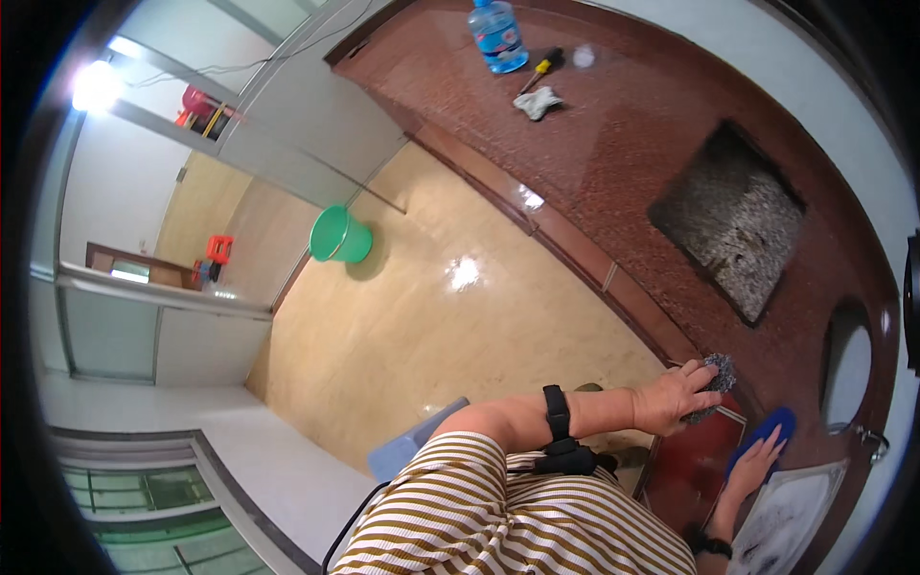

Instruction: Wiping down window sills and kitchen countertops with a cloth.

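Observation:
My left hand [675, 404] grips a grey steel wool scrubber [721, 374] at the front edge of a reddish-brown stone countertop [575, 165]. Fingers stretched out, my right hand [755, 460] lies over a flat blue oval object [782, 422]; whether it grips this or only rests there is unclear. Between the hands is a glossy red panel [693, 453]. A recessed sink basin [850, 374] with a metal tap [871, 440] is beyond the right hand. Farther along, a square opening [733, 230] shows a rough, dirty grey surface.
At the far end stand a bottle of blue liquid [498, 39], a yellow-and-black screwdriver [543, 68] and a crumpled white cloth [537, 103]. A green bucket [340, 235] sits on the shiny beige floor [431, 323]. A smudged white panel [783, 517] is beside my right forearm.

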Available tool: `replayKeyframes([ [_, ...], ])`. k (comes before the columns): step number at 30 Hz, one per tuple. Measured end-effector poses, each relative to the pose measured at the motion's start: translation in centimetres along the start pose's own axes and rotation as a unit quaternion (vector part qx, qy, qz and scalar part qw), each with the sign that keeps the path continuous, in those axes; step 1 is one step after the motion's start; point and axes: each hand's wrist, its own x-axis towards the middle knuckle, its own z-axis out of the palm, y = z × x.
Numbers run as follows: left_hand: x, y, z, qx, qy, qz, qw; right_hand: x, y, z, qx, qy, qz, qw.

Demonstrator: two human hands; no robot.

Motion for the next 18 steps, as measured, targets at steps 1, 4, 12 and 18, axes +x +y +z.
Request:
replayKeyframes([
  [1,0.3,0.2,0.2,0.004,0.0,0.012,1.0,-2.1,0.6,-0.8,-0.011,-0.002,0.012,1.0],
  [4,0.5,0.6,0.3,0.009,-0.007,0.029,1.0,-8.5,5.1,-1.6,-0.042,-0.021,0.034,0.998],
  [12,-1.4,-0.6,0.0,0.006,-0.012,0.023,1.0,-17.3,11.2,-3.3,-0.209,-0.092,0.161,0.96],
  [18,-1.7,-1.2,-0.4,-0.022,-0.054,-0.004,0.998,-10.5,3.7,-3.4,-0.077,-0.077,0.263,0.959],
])
